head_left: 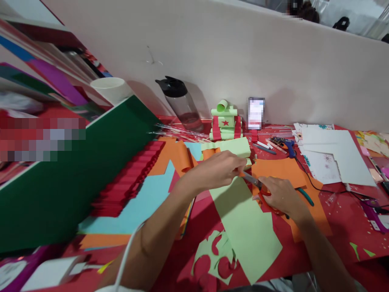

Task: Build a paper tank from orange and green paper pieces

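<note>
My right hand [278, 194] grips orange-handled scissors [253, 180], their blades pointing left toward my other hand. My left hand [223, 166] is closed in a pinch, and a small piece of orange paper [242, 174] shows at its fingertips by the blade tips. Below both hands lies a light green sheet of paper [252, 227]. A green scrap with round holes cut out [209, 259] sits at the near edge. Just behind my left hand is a folded light green paper box [235, 147]. Orange sheets [279, 172] lie under and beyond my right hand.
A green paper model with red straps and a star [225, 122] stands at the back, near a propped phone [255, 113] and a water bottle [182, 103]. A dark green board [75, 174] rises on the left beside pleated red paper [127, 178]. A blue glue gun [291, 149] trails its cord rightward.
</note>
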